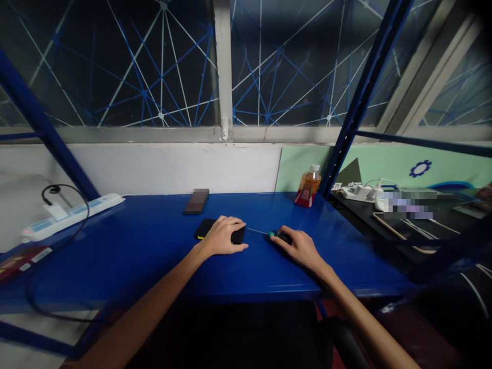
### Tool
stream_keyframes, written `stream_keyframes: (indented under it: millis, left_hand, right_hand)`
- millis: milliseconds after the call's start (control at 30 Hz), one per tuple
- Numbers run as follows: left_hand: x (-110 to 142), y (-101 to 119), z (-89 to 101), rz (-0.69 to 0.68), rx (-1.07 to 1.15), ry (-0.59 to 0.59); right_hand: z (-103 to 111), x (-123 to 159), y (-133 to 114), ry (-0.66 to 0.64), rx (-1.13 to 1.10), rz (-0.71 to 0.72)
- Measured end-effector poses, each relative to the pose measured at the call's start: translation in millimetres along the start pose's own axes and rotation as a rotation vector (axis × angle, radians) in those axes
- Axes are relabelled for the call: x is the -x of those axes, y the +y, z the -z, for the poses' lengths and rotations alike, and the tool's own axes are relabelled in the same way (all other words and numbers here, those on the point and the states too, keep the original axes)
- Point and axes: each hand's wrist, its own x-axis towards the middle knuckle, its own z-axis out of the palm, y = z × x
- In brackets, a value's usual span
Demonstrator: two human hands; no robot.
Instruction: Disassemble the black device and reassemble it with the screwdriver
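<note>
Because the thin tool (271,234) has its handle under the fingers of the right hand (302,247), its narrow shaft is free and points to the left, towards the black flat box (205,226). The right hand is closed around the dark part of the handle, with the thumb and the index finger near the green end; the other fingers are curled, and how firmly they press, I cannot tell. The tool lies in front of this hand, on its left side, almost level with the surface (154,271); probably it is held so low in order that the shaft meets the end of the box straight. Whether the tip touches the box or stops just beside it, I cannot tell.

The left hand (226,234) arches over the right part of the box, its thumb at the near edge and its fingers across the far side, so it seems to clasp the box across its width, I think to prevent it from sliding. A yellow strip shows at the box's near edge.

Farther back lies 1 dark, blurred rectangular object (196,202), and near the right back corner stands 1 bottle (307,188), both well apart from the 2 hands. At the left, a white power strip (82,215) lies near the back.
</note>
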Motion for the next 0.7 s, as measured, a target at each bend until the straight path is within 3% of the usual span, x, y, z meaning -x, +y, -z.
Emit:
stream_keyframes:
  millis: [533,700]
  left_hand:
    - [0.1,2.0,0.0,-0.010,0.013,0.008]
    - [0.1,2.8,1.0,0.011,0.033,-0.006]
  right_hand:
    - [0.5,0.7,-2.8,0.004,0.002,0.026]
    - [4.0,-4.9,6.0,-0.026,-0.059,0.033]
